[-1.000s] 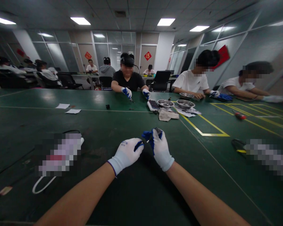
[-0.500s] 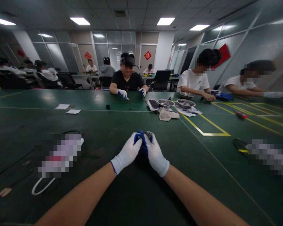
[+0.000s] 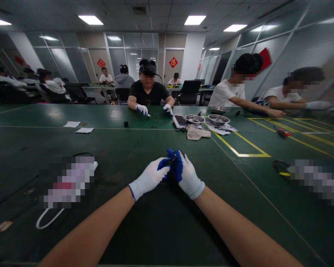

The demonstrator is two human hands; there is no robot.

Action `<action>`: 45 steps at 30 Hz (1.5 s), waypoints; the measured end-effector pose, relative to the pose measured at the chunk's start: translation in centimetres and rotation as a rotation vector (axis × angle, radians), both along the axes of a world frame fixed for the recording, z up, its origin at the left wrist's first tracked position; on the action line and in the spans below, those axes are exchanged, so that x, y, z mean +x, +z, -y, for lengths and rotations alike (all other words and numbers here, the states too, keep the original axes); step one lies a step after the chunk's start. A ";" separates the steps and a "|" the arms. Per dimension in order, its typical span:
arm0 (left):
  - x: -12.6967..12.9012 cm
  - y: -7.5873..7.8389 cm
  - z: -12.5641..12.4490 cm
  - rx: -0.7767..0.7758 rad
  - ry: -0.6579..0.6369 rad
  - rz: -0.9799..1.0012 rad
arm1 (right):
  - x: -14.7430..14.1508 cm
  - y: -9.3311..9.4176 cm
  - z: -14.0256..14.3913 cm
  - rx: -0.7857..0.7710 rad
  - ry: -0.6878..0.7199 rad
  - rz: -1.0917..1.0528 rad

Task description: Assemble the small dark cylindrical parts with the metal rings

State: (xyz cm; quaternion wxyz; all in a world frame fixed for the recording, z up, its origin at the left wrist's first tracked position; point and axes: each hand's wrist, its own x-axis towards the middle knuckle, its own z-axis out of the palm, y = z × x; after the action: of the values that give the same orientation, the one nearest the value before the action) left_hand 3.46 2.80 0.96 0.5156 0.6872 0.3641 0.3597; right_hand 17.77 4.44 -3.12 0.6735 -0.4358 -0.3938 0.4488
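Both my hands wear white gloves with blue palms and meet over the green table in the middle of the view. My left hand [image 3: 153, 175] is closed, its thumb and fingers pinching a small dark part [image 3: 173, 160]. Around the other side of that part curls my right hand [image 3: 187, 174], its blue fingers facing the left hand. Gloves cover most of the part, so its kind cannot be made out. A dark bit also shows just below the left fingertips.
The green table [image 3: 114, 148] carries a pixelated item with a white loop [image 3: 69, 181] at left and another [image 3: 317, 178] at right. Farther off are metal bowls [image 3: 195, 119], a beige cloth [image 3: 198, 132], a phone [image 3: 180, 120] and a red-handled tool [image 3: 283, 132]. Co-workers sit opposite.
My right hand has turned, showing more of its blue palm and the dark part between the hands. A co-worker at right has stretched an arm farther right. The view has shifted slightly.
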 end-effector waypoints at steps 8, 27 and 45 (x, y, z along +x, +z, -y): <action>-0.3 0.0 -0.5 -0.075 0.048 0.046 | 2.2 0.5 -0.4 -0.101 0.195 -0.277; -3.2 -0.4 -2.2 0.561 0.252 -0.767 | 1.7 1.3 0.7 -0.260 0.193 -0.565; -2.7 1.1 -1.0 0.646 0.446 -0.959 | 1.2 1.7 0.9 -0.287 0.116 -0.579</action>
State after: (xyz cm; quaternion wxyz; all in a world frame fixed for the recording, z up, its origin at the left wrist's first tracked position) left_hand 0.79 3.77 2.04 -0.0272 0.8012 0.5627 0.2018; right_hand 18.96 3.51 -1.38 0.6625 -0.3573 -0.1428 0.6427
